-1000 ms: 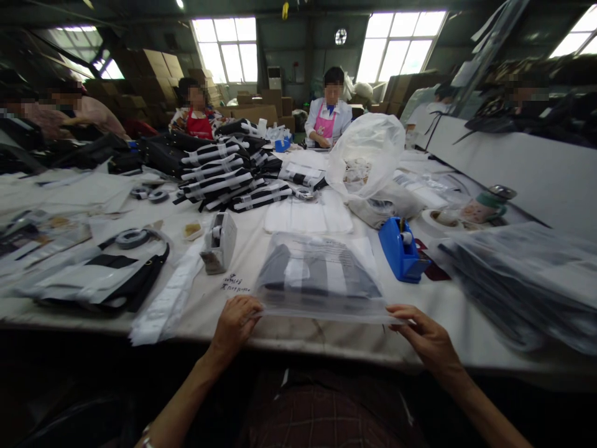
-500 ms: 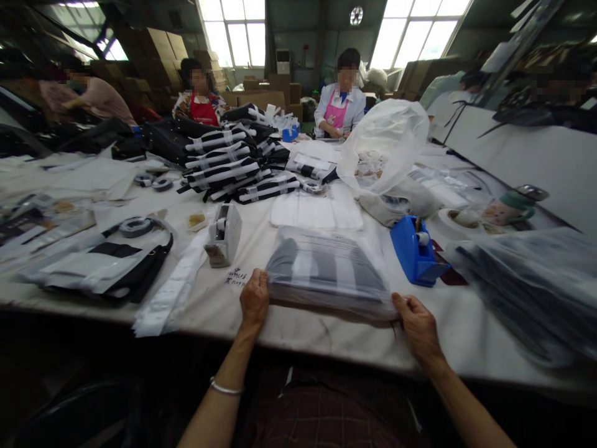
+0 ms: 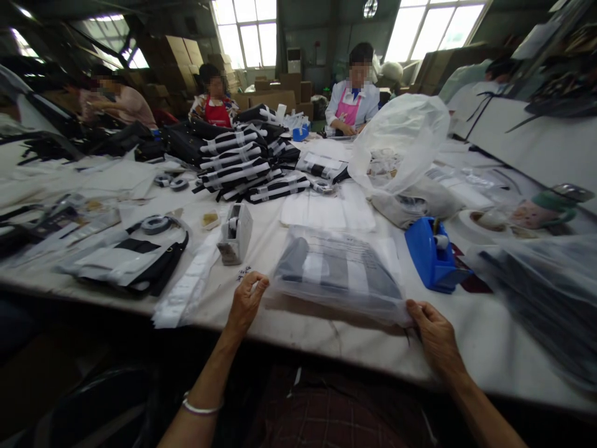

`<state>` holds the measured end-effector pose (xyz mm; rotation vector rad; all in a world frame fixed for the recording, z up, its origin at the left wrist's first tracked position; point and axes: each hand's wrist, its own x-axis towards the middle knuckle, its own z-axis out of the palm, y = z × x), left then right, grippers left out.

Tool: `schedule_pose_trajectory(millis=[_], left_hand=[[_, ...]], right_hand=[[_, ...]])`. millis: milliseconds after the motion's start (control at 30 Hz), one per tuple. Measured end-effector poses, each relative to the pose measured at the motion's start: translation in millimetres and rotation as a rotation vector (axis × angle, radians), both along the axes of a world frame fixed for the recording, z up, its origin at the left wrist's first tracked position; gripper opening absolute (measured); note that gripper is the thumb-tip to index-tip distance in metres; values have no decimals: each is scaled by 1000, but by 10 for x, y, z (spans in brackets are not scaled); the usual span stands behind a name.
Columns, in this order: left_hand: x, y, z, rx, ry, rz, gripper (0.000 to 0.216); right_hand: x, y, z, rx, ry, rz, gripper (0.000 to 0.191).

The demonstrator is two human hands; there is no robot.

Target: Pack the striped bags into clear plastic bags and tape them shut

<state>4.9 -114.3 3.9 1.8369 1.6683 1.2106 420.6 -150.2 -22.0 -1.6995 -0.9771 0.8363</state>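
A clear plastic bag [image 3: 342,264] with a dark, flat item and pale bands inside lies on the table in front of me. My left hand [image 3: 247,303] is closed in a pinch at the bag's near left corner. At the near right corner, the fingers of my right hand [image 3: 436,336] pinch the plastic. Between the two hands the near edge of the bag is pulled out wide. A grey tape dispenser [image 3: 236,235] stands beyond my left hand, and a blue tape dispenser [image 3: 431,255] is to the right of the bag.
A stack of black bags with white wrapping [image 3: 242,158] rises at the back. Left lie a black-and-white handbag [image 3: 125,255] and plastic strips [image 3: 186,280]. Plastic-covered dark goods [image 3: 545,298] lie right, near a green mug [image 3: 545,208]. Co-workers [image 3: 354,102] sit across the table.
My left hand has moved outward and slightly down, away from the item inside. The bag's near edge is stretched wider. The whole view has shifted a little, so the table appears further right.
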Motion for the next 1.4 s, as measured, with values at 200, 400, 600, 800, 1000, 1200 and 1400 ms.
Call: schedule_pose_trajectory(millis=[200,400,600,800,1000,1200,1400], left_hand=[[37,55,33,143,295,-70,32],[-154,-124,108,275,619,-315,20],[-117,-274,231,446,598,-348,19],[-115,-194,152,335,401,-328,14],[-87,-122,170,150,43,-344,14],[339,36,13,53,-197,95,23],[562,242,-136,37,-117,333,19]], right_hand=[[61,-34,-86,42,25,-20,46],[159,-105,-127,50,66,-23,46],[188,-243,124,19,208,-29,42],[106,-255,256,-4,458,-44,40],[118,-232,181,-10,464,-89,45],[73,-138,103,110,543,-104,43],[-7,6,153,135,532,-137,44]])
